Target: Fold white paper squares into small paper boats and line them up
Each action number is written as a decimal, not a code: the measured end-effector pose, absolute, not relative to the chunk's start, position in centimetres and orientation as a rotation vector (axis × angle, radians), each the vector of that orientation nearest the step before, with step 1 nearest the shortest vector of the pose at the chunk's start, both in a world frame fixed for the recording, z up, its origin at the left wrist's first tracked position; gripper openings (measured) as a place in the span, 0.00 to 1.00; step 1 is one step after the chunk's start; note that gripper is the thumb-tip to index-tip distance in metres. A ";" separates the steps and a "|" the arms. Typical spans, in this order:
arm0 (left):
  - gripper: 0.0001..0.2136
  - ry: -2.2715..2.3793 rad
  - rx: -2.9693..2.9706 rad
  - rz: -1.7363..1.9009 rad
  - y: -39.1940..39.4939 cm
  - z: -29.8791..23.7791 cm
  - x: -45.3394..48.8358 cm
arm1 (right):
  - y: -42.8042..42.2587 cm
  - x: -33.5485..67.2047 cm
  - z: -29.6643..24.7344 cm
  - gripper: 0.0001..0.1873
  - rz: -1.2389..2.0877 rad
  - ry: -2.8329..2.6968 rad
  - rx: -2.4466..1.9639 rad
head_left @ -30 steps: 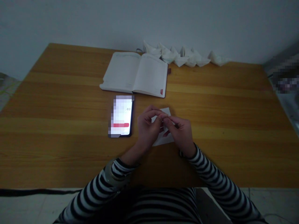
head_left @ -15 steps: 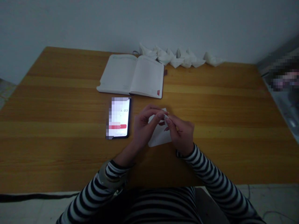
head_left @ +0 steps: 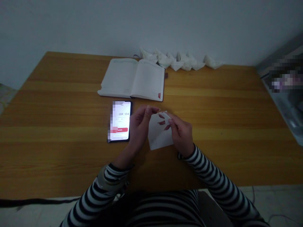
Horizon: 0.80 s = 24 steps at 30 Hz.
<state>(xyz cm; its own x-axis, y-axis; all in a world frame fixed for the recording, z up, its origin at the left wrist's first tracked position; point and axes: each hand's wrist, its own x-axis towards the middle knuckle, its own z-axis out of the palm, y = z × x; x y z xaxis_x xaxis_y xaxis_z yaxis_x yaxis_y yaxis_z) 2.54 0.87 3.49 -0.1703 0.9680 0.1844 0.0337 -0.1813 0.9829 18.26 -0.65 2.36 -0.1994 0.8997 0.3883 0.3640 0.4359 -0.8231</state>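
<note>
One sheet of white paper (head_left: 158, 134) sits between the left hand (head_left: 139, 124) and the right hand (head_left: 181, 134), just right of the phone (head_left: 119, 121). The right hand pinches the sheet along its right side, thumb pressed on the front and red-nailed fingertips (head_left: 162, 123) showing at the paper's upper part. The left hand is curled and partly spread, its fingertips (head_left: 153, 109) at the sheet's upper-left edge; whether they touch the paper I cannot tell. That hand's heel sits just beside the phone's right edge.

The wooden table (head_left: 220, 107) stretches well to the right of the phone, with a wide band of wood between the hands and its near edge. Its far edge runs along the wall (head_left: 151, 25). An open notebook (head_left: 132, 78) lies beyond the phone, and a row of folded paper boats (head_left: 181, 61) stands farther beyond it, against the wall. Striped sleeves (head_left: 213, 168) run from both wrists toward the near edge, right of and left of the phone.
</note>
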 end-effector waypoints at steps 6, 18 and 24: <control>0.05 1.246 1.462 1.483 0.8 3.8 2.5 | -0.6 18.7 2.1 0.23 0.274 -1.977 -1.070; 0.04 1.161 1.509 1.545 0.5 3.8 2.7 | -0.9 18.5 2.3 0.29 0.051 -1.996 -0.987; 0.06 1.064 1.635 1.591 0.0 4.1 2.6 | -1.4 18.9 3.0 0.29 0.101 -1.941 -0.903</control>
